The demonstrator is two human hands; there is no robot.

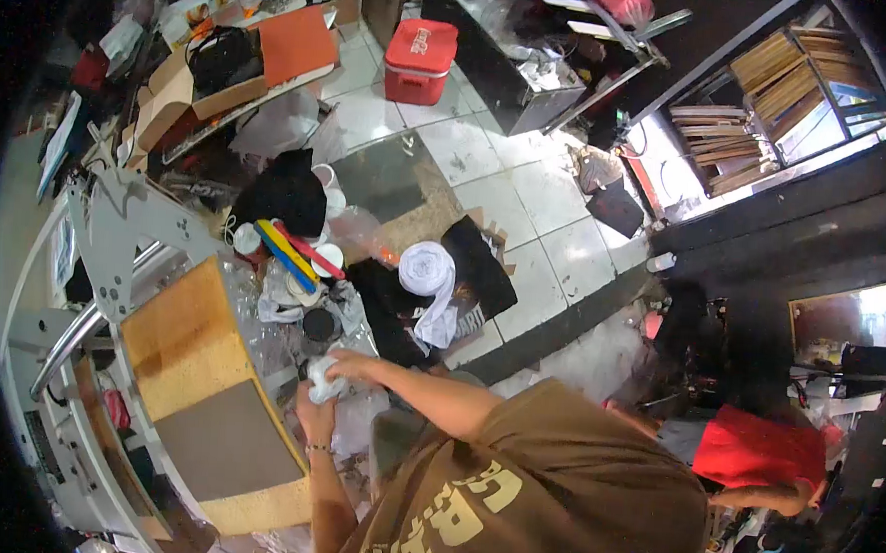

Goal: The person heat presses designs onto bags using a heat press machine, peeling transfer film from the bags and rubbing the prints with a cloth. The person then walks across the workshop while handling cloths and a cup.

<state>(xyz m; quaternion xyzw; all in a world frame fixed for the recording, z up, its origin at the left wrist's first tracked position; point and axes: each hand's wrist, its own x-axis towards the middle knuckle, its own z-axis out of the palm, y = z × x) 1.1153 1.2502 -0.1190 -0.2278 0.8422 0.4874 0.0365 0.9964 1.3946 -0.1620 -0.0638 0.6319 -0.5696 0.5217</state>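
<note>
A crumpled piece of whitish, see-through plastic (323,380) is between my two hands, in front of my body. My right hand (351,365) pinches its upper side, and my left hand (313,417) is wrapped around it from below. Whatever the plastic may contain cannot be made out. Just beyond my hands sits a round black object (318,323) among loose clear plastic. Farther off lie yellow, blue and red strips (294,256) beside several white cups or rolls. A coiled white fabric roll (426,267) rests on dark cloth (382,291), its loose end hanging down.
On the left stands a grey-framed machine (130,230) with a wooden board (176,313) and a grey pad (226,442). A red cooler (419,63) is on the tiled floor (502,195). A person in a red top (760,448) is at the right. Open cardboard boxes (167,97) crowd the upper left.
</note>
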